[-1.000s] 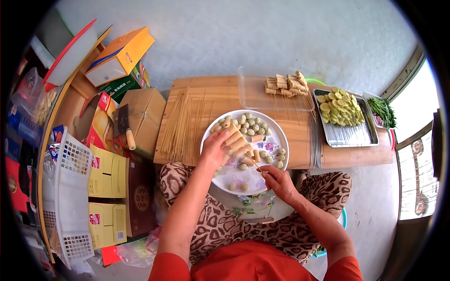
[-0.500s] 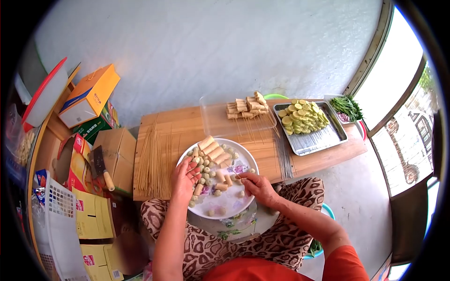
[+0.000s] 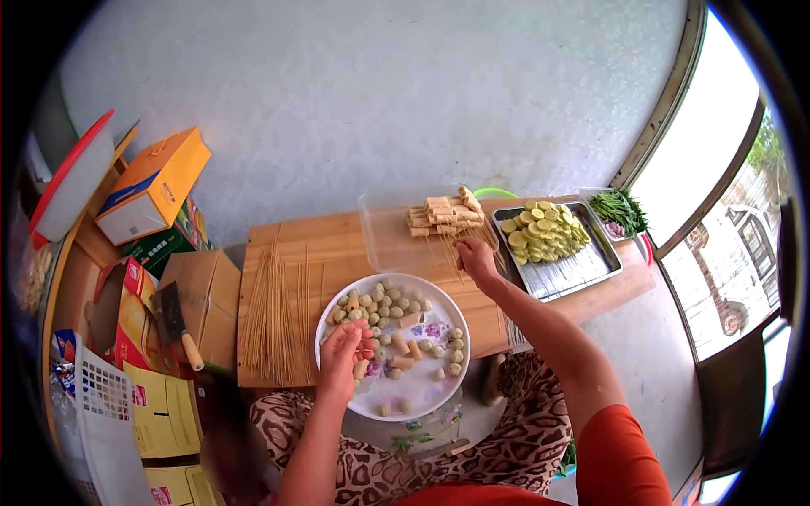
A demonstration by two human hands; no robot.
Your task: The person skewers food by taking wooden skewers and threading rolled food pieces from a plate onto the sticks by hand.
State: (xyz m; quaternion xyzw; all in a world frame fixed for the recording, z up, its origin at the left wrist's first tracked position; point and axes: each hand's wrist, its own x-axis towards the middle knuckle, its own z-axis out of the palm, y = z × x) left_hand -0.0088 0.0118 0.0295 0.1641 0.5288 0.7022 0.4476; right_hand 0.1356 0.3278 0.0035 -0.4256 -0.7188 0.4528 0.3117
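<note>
My left hand (image 3: 344, 352) hovers over the left side of a white round plate (image 3: 430, 396) with purple flowers, fingers loosely curled and apart, with nothing visible in them. Several grey-green balls (image 3: 392, 297) and short tan roll pieces (image 3: 402, 363) lie on the plate. My right hand (image 3: 477, 257) is farther out, at the front edge of a clear plastic tray (image 3: 384, 240). Its fingers are pinched on a thin wooden skewer (image 3: 460, 271), partly hidden by the hand. Tan rolls on skewers (image 3: 443, 215) are stacked in that tray.
Loose bamboo sticks (image 3: 274, 312) cover the table's left part. A metal tray (image 3: 582, 278) of sliced green vegetable (image 3: 544, 232) stands right, beside chopped greens (image 3: 620, 209). A cleaver (image 3: 175, 316) rests against a cardboard box (image 3: 202, 287) on the left. Thin metal skewers (image 3: 513, 331) lie near the front edge.
My right hand has moved from the plate out to the clear tray. The long tan rolls have gone from the plate's far side. My left hand has curled and shifted slightly right.
</note>
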